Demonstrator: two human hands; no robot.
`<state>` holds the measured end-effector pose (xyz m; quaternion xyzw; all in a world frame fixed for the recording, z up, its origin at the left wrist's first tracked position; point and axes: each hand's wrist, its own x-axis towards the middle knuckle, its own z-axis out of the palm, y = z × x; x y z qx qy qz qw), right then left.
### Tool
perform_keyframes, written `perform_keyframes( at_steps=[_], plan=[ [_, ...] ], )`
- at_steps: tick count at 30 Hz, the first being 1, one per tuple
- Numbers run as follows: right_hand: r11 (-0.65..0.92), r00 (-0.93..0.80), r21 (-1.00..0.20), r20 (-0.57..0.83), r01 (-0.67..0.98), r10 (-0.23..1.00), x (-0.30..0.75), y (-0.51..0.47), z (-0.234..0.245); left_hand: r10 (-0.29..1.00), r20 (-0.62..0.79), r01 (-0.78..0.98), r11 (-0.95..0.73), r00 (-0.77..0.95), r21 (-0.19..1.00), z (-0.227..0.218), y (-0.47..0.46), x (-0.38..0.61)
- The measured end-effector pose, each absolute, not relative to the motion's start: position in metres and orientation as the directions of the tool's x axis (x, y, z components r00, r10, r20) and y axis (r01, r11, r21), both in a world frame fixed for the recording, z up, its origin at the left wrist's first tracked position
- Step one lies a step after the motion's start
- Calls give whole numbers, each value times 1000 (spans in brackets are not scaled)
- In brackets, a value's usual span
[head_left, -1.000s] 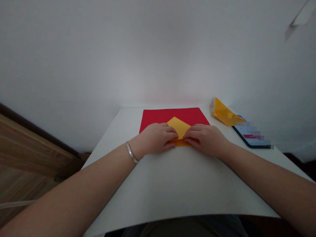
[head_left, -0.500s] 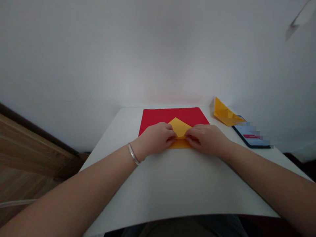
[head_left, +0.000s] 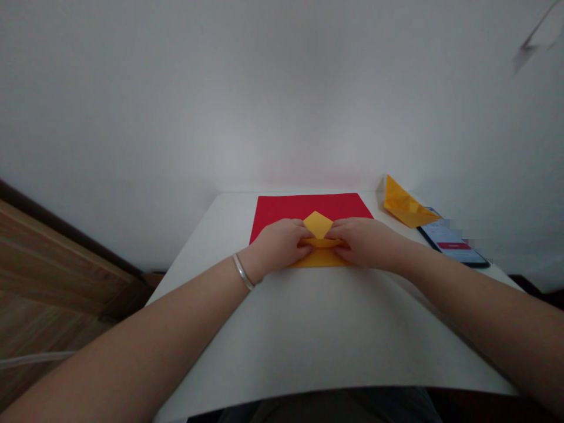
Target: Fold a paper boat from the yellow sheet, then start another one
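Note:
A sheet of yellow paper (head_left: 324,258) lies on the table, partly over a red sheet (head_left: 308,205). Its near part is folded up into a raised flap, while a pointed corner shows beyond my fingers. My left hand (head_left: 284,242), with a silver bangle at the wrist, pinches the flap from the left. From the right, my right hand (head_left: 363,242) grips the same flap, thumb below and fingers above. The paper's side parts are hidden under both hands.
At the back right, a folded yellow paper piece (head_left: 405,205) rests against a smartphone (head_left: 458,244) with its screen lit. The white table (head_left: 326,329) meets a pale wall (head_left: 299,106). A wooden panel (head_left: 57,270) stands at the left.
The raised flap of the yellow paper has moved a little away from me, and more of the lower layer shows. My right hand has shifted slightly forward; both hands keep their hold.

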<state>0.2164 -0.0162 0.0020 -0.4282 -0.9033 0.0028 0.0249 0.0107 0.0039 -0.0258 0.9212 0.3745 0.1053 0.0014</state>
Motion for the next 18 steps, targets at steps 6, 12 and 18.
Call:
perform_keyframes(
  at_steps=[6,12,18],
  plan=[
    [574,-571,-87,58,814,819,208,-4,-4,740,170,744,-666,651,53,-21,2,12],
    [491,-503,-144,-55,859,863,210,7,-6,812,39,795,-580,583,179,-14,6,5],
    [487,-485,-2,-96,874,869,202,2,3,844,-28,818,-510,536,265,-13,11,0]
  ],
)
